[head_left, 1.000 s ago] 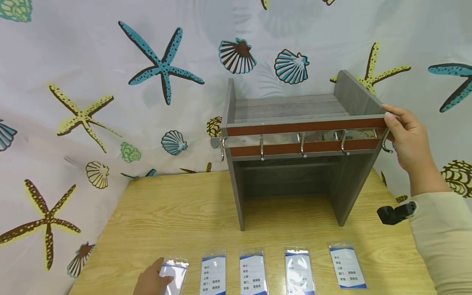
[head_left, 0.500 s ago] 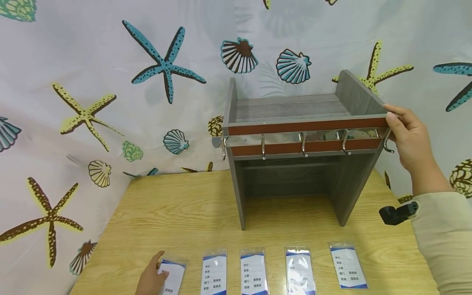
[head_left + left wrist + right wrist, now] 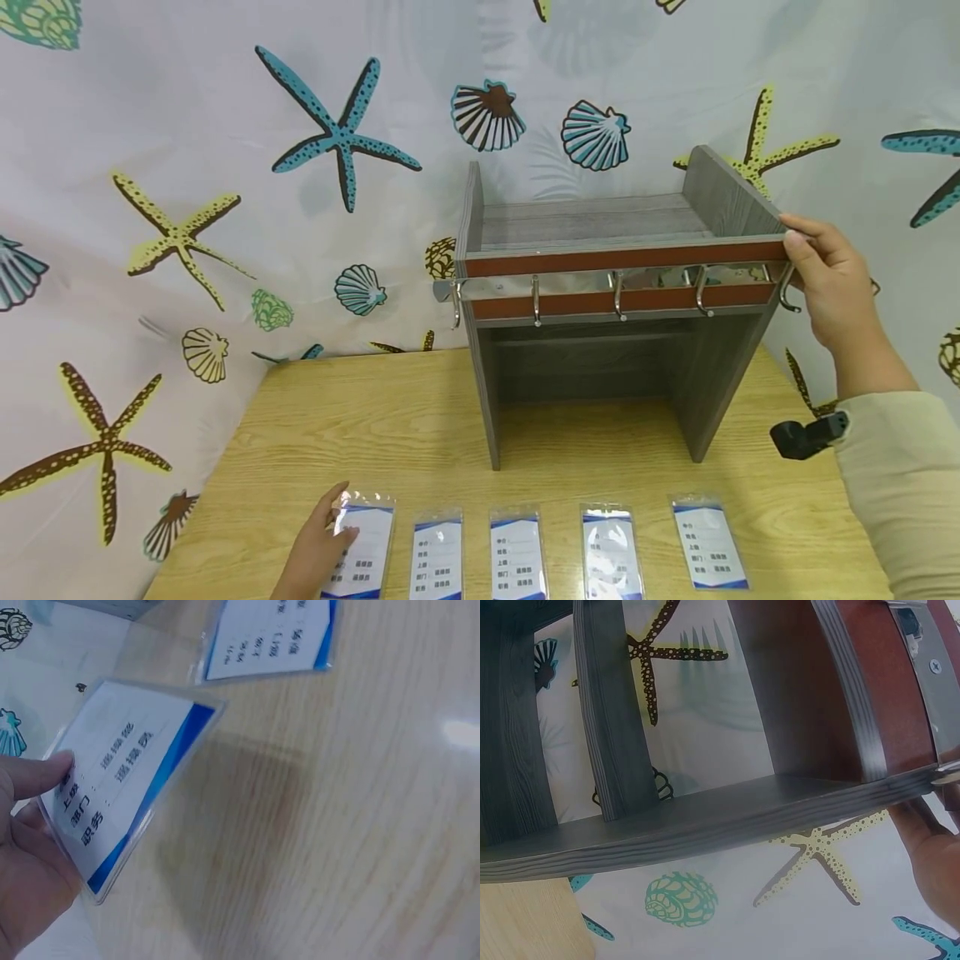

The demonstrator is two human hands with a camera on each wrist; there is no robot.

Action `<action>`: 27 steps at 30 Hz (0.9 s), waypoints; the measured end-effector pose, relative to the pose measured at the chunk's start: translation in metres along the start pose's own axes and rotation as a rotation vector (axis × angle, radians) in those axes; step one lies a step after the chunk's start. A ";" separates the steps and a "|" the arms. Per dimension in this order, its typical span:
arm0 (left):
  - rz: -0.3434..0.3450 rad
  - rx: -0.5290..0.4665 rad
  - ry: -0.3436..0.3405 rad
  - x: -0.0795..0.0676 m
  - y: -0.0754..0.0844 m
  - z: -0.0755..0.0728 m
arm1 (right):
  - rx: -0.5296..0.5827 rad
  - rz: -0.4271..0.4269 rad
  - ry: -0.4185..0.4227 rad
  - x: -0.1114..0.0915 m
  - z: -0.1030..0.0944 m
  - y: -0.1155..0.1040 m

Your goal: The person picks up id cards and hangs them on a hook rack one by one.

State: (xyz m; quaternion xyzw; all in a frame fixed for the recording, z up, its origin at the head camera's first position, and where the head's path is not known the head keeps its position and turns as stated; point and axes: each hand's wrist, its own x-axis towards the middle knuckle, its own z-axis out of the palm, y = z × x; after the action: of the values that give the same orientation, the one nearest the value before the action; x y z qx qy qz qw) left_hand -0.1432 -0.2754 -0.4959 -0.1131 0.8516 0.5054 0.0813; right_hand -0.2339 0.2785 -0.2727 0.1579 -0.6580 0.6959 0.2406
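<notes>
In the head view my left hand (image 3: 317, 546) pinches a name badge (image 3: 369, 542) in a clear plastic sleeve, white with blue ends, along its left edge. The left wrist view shows the thumb across the face of this badge (image 3: 124, 769), which is tilted and raised over the table with a shadow below. My right hand (image 3: 838, 292) holds the top right front corner of a grey wooden rack (image 3: 592, 218). Several metal hooks (image 3: 618, 296) line a shiny strip on the rack's red-brown front. In the right wrist view the right hand (image 3: 932, 859) is partly cut off.
Several more badges lie in a row on the wooden table (image 3: 337, 425) in front of the rack, among them one badge (image 3: 517, 554) near the middle and another badge (image 3: 709, 543) at the right. A patterned cloth (image 3: 225, 100) hangs behind and beside the table.
My left hand has picked up the leftmost badge, tilting it and bringing it slightly forward and right. The right hand stays on the rack.
</notes>
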 end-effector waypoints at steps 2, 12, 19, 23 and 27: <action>0.011 -0.039 -0.009 0.000 0.005 0.002 | 0.011 -0.001 0.003 -0.001 0.000 0.000; 0.057 -0.227 -0.063 -0.003 0.035 0.007 | 0.021 -0.005 0.012 -0.003 0.001 0.001; 0.159 -0.285 -0.070 -0.007 0.062 0.011 | 0.020 -0.009 0.010 -0.004 0.001 0.001; 0.229 -0.310 -0.096 -0.008 0.077 0.014 | 0.020 -0.021 0.007 -0.004 0.002 0.001; 0.273 -0.325 -0.134 -0.010 0.091 0.017 | 0.034 -0.028 0.005 -0.003 0.002 0.002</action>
State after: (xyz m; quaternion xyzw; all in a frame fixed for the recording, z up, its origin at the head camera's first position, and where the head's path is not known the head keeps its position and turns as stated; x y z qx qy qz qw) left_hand -0.1585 -0.2172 -0.4248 0.0255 0.7589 0.6489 0.0492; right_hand -0.2327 0.2762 -0.2758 0.1692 -0.6432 0.7040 0.2492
